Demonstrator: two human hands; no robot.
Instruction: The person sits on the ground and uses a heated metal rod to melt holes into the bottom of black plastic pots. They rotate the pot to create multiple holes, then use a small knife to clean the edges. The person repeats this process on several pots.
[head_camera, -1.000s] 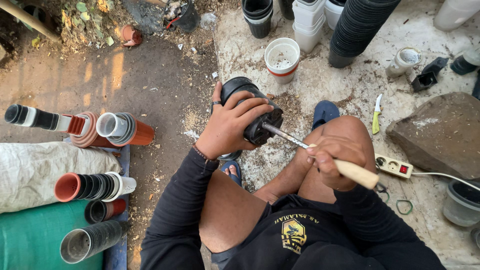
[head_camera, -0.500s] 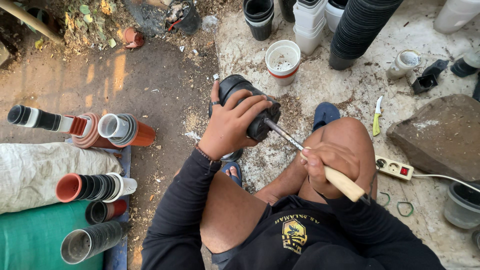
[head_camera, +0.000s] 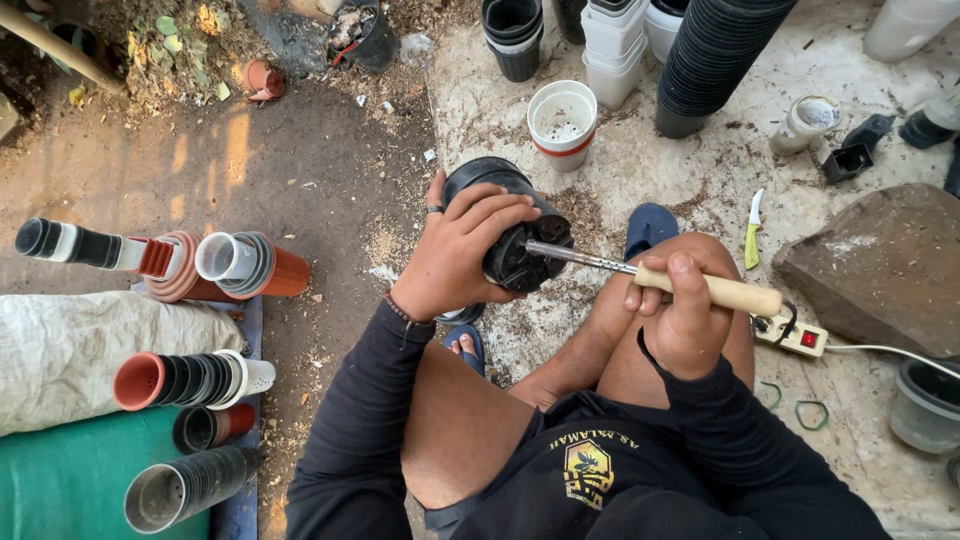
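So the black plastic pot (head_camera: 508, 228) sits tipped on its side, just above the person's knees near the middle of the view, base pointing toward 4 o'clock. Compared with a second ago the soldering iron (head_camera: 660, 280) has swung flatter, its metal tip now pressed right against the pot's base, so I'd say a hole is getting melted there. The pot looks round, matte black, dusty, with a ribbed underside. The left hand (head_camera: 460, 250) has its fingers clamped over the pot's wall; the right hand (head_camera: 685, 315) is fisted around the iron's wooden handle, thumb on top. Out at 12 o'clock stands a white cup with a red band (head_camera: 562, 122), at 3 o'clock a power strip (head_camera: 795, 335) on the ground, and at 9 o'clock stacks of pots (head_camera: 195, 375) lying sideways.
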